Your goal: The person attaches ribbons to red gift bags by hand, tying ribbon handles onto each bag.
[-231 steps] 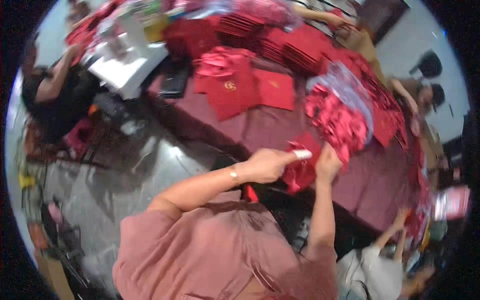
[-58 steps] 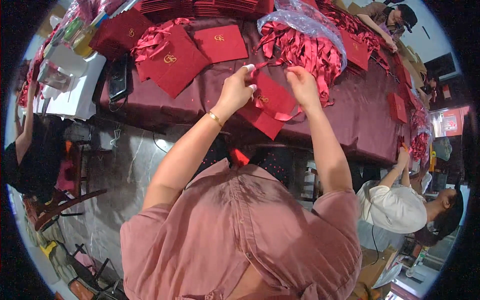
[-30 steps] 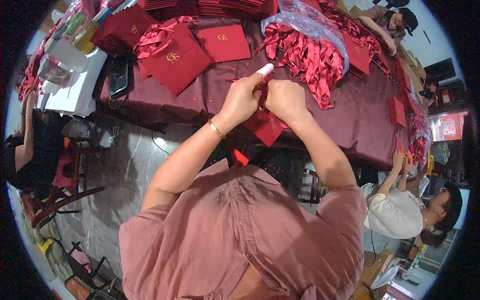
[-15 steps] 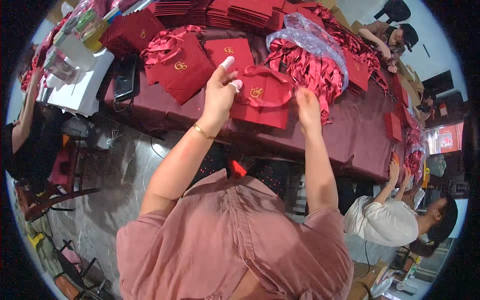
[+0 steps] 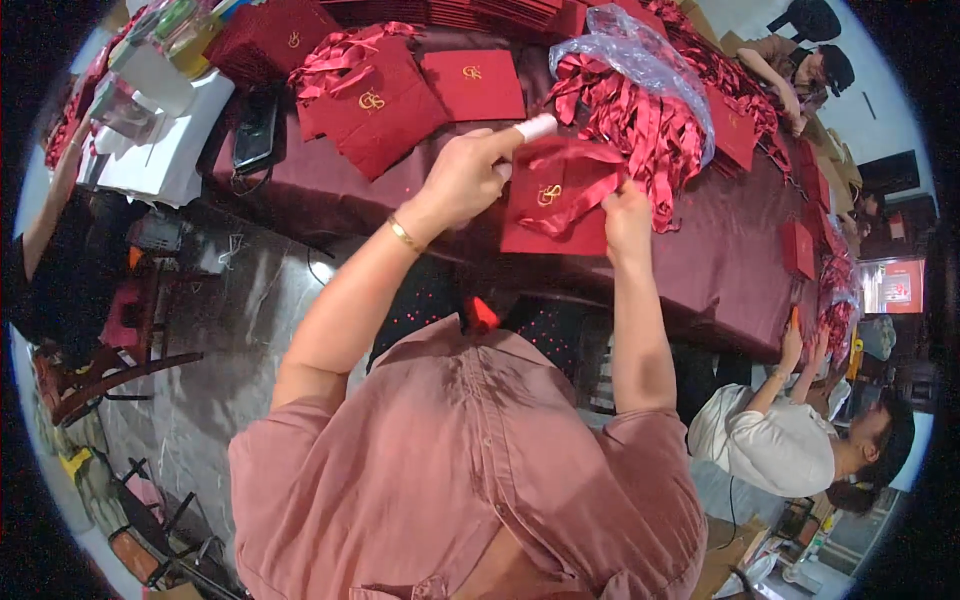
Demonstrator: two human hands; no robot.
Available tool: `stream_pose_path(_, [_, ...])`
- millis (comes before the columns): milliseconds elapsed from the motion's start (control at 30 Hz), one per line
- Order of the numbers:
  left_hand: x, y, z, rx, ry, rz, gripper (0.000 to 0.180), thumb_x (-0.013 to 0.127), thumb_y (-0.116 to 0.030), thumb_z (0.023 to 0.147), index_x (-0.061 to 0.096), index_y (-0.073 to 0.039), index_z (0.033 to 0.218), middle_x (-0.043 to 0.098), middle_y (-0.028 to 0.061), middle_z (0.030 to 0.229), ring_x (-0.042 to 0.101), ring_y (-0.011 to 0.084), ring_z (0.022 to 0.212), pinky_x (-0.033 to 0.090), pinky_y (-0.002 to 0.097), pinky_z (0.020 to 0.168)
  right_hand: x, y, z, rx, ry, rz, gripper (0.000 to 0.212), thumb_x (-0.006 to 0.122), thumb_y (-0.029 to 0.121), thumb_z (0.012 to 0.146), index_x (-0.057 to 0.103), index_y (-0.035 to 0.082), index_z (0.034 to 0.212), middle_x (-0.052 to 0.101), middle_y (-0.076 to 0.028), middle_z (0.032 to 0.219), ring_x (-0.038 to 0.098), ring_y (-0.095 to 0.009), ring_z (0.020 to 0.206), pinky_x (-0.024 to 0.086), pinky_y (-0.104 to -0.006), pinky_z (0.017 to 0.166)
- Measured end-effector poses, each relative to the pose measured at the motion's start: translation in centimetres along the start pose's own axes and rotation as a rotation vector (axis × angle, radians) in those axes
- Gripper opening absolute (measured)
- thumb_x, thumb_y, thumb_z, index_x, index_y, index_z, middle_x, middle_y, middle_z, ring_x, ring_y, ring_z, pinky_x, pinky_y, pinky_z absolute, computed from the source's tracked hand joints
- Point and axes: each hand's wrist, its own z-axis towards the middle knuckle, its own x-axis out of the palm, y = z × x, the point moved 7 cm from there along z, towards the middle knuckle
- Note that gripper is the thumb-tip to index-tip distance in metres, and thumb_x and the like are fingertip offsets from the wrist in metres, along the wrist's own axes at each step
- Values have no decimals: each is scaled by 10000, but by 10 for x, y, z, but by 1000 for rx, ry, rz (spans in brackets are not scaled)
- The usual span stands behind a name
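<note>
A red paper gift bag [image 5: 530, 228] with a gold emblem lies flat at the near edge of the cloth-covered table. A glossy red ribbon [image 5: 590, 208] loops across its front. My right hand [image 5: 628, 222] is closed on the ribbon at the bag's right side. By the bag's upper left edge is my left hand [image 5: 465, 178], with white covers on two fingertips. Its index finger stretches out above the bag, apart from the other covered fingertip; nothing shows gripped between them. Behind the bag, a bundle of red ribbons [image 5: 640, 130] spills from clear plastic wrap.
Red bags [image 5: 375, 115] with ribbons lie left of another flat red bag [image 5: 472, 85]. A black phone [image 5: 255, 135] and white paper [image 5: 160, 165] with jars are further left. Stacked red bags [image 5: 480, 12] line the back. Co-workers sit at right, one in a white shirt [image 5: 765, 440].
The bag and both hands have shifted right. My left index finger now points across the bag's top instead of upward, and the ribbon is drawn toward my right hand.
</note>
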Motion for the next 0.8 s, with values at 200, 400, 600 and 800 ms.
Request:
stream_pose_path(200, [7, -1, -2, -36, 473, -137, 549, 642, -19, 771, 555, -154, 1296, 625, 129, 837, 613, 271, 761, 492, 387, 720, -24, 6, 4, -16, -31, -32, 178, 531, 32, 928, 596, -15, 1087, 644, -42, 1016, 587, -130, 919, 447, -273, 856])
stream_pose_path(400, [-13, -15, -21, 6, -42, -114, 506, 714, -2, 743, 533, -45, 1214, 602, 103, 1038, 569, 249, 936, 467, 371, 823, -27, -5, 2, 87, -63, 247, 212, 535, 63, 937, 596, -33, 1115, 658, -72, 1048, 592, -140, 961, 444, -283, 877])
stream_pose_path(600, [17, -30, -39, -24, 196, -290, 709, 630, 80, 743, 433, -130, 1391, 537, 93, 849, 545, 176, 774, 469, 313, 736, -26, -26, 2, 54, -48, 175, 212, 540, 76, 936, 597, -41, 1103, 658, -71, 1043, 592, -135, 931, 447, -272, 851])
stream_pose_path(800, [29, -32, -41, -285, 383, -541, 878, 537, 92, 752, 199, -172, 1518, 455, 51, 820, 445, 119, 767, 420, 268, 710, -15, -26, -6, 107, -65, 44, 174, 569, 72, 926, 593, -32, 1064, 644, -40, 971, 585, -110, 861, 464, -243, 771])
